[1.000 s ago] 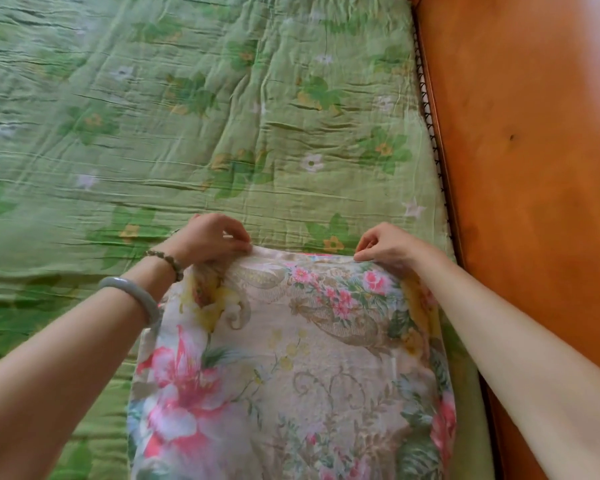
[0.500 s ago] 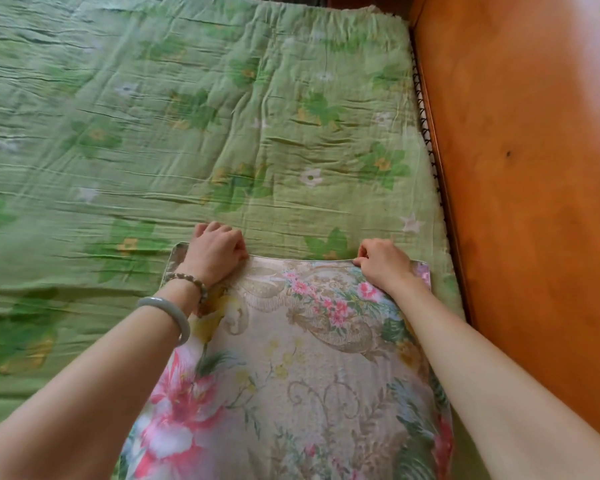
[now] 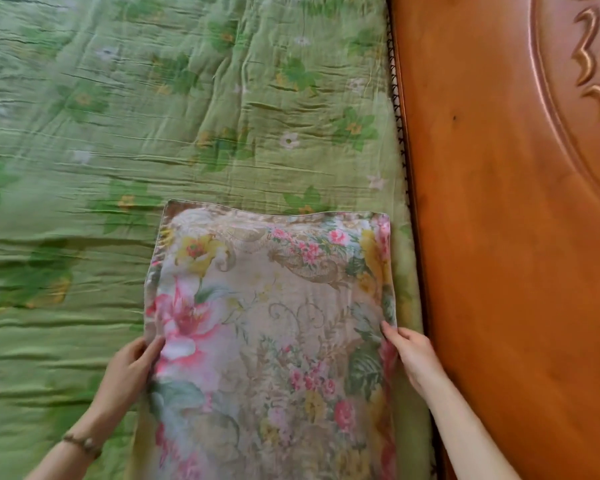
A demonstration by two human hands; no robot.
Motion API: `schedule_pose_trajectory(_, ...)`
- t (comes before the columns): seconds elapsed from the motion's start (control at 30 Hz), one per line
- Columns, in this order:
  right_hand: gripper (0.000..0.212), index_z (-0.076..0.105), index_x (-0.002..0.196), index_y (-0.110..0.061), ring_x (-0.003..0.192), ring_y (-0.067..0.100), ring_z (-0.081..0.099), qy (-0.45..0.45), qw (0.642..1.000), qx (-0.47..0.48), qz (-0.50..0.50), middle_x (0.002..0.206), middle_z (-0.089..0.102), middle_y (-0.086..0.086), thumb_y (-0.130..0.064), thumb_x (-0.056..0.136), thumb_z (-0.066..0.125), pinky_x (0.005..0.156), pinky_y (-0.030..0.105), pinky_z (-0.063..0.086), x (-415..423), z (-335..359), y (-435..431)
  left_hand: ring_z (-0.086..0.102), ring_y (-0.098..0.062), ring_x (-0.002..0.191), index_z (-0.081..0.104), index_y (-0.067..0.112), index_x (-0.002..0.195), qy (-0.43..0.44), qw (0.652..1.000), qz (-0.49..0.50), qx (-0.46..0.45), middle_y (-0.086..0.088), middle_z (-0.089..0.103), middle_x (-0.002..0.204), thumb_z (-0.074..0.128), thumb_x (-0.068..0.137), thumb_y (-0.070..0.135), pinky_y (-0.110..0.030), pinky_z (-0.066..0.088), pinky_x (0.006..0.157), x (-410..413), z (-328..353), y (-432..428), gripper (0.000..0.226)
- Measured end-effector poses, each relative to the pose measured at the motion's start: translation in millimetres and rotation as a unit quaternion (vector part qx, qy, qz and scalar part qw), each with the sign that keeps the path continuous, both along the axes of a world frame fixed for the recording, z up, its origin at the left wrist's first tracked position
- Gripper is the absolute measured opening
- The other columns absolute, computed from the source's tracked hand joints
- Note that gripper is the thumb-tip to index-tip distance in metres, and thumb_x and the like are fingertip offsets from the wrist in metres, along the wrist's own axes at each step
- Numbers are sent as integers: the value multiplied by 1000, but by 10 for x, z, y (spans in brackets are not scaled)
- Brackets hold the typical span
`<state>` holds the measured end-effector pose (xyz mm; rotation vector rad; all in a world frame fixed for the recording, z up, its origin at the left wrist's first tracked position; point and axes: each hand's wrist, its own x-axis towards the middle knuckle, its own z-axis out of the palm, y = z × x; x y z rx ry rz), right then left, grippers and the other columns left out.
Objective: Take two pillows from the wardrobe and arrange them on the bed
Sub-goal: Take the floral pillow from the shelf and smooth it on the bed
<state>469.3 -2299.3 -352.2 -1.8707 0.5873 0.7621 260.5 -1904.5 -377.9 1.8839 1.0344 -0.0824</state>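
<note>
A floral pillow [image 3: 274,323] with pink and yellow flowers lies flat on the green flowered bed cover [image 3: 153,116], its right side close to the wooden headboard. My left hand [image 3: 129,368] holds the pillow's left edge, thumb on top and fingers along the side. On the opposite edge my right hand [image 3: 413,355] holds the pillow, thumb on the fabric. Only this one pillow is in view; its near end runs out of the frame.
The carved orange-brown wooden headboard [image 3: 516,237] fills the right side. A dark braided trim [image 3: 400,133] runs along the cover's edge beside it. Wrinkled green cover stretches to the left of the pillow and beyond it.
Both hands have left the pillow's far edge and slid back to its left and right sides. The pillow now lies flatter and fully spread on the cover.
</note>
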Motion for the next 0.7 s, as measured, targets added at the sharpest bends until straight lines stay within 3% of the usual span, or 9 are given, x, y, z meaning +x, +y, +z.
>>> schedule_pose_trajectory(0.07, 24, 71, 78, -4, 64, 17, 65, -24, 999, -17, -18, 66, 71, 3, -24, 90, 64, 66, 30, 50, -145, 41, -17, 48, -23, 62, 61, -2, 71, 7, 999, 22, 32, -13, 59, 63, 54, 99, 15, -36, 36, 58, -131, -1, -71, 33)
schedule_pose_trajectory(0.13, 34, 67, 65, -7, 55, 18, 58, -73, 993, -95, 12, 57, 65, 3, -27, 92, 61, 58, 30, 43, -178, 58, -71, 53, -25, 58, 61, 2, 70, 25, 996, 49, 72, -12, 61, 60, 50, 101, 17, -31, 37, 52, -205, 22, -19, 36)
schedule_pose_trajectory(0.23, 38, 65, 64, -6, 54, 22, 52, -89, 988, -126, -11, 56, 58, 8, -30, 92, 60, 55, 29, 38, -180, 35, -85, 57, -26, 54, 62, 9, 68, 49, 995, 46, 71, -10, 62, 58, 51, 101, 24, -25, 39, 46, -194, 49, 93, 37)
schedule_pose_trajectory(0.3, 37, 68, 71, -4, 63, 23, 55, -91, 989, -108, -47, 63, 60, 9, -35, 91, 61, 60, 30, 39, -200, 34, -42, 51, -23, 53, 61, 4, 70, 41, 996, 81, 14, -10, 59, 57, 53, 100, 29, -27, 39, 49, -181, 35, 63, 40)
schedule_pose_trajectory(0.37, 35, 69, 77, -9, 72, 21, 60, -55, 993, -29, -101, 73, 66, 4, -43, 87, 64, 68, 30, 45, -304, 34, -37, 42, -19, 51, 60, 1, 76, 34, 988, 127, -77, -1, 49, 50, 53, 99, 36, -27, 37, 51, -274, 30, 2, 42)
schedule_pose_trajectory(0.47, 44, 64, 111, -12, 97, 21, 63, 27, 983, 94, -153, 104, 68, 4, -49, 86, 61, 88, 38, 50, -617, -7, -233, 50, -12, 44, 65, 7, 84, 33, 968, 125, -217, 7, 55, 51, 49, 98, 43, -16, 39, 43, -577, 116, -152, 42)
schedule_pose_trajectory(0.53, 34, 66, 106, -14, 96, 20, 65, 48, 984, 105, -136, 102, 71, 4, -42, 88, 61, 80, 35, 51, -900, -11, -392, 57, -9, 55, 69, 8, 91, 44, 964, 81, -248, 3, 64, 67, 49, 100, 38, -17, 45, 53, -813, 161, -262, 37)
schedule_pose_trajectory(0.6, 19, 68, 100, -16, 91, 15, 66, 62, 984, 97, -133, 95, 72, 2, -31, 89, 63, 73, 30, 49, -1180, -2, -496, 54, -19, 75, 66, 4, 95, 30, 967, 79, -240, -8, 59, 82, 52, 100, 28, -27, 43, 66, -1017, 176, -333, 28)
schedule_pose_trajectory(0.7, 11, 67, 100, -13, 83, 10, 65, 46, 987, 71, -136, 87, 69, -2, -17, 92, 60, 67, 25, 48, -1440, -18, -536, 48, -19, 64, 58, 7, 74, 6, 978, 76, -195, -6, 51, 68, 55, 98, 18, -22, 44, 57, -1175, 228, -327, 26)
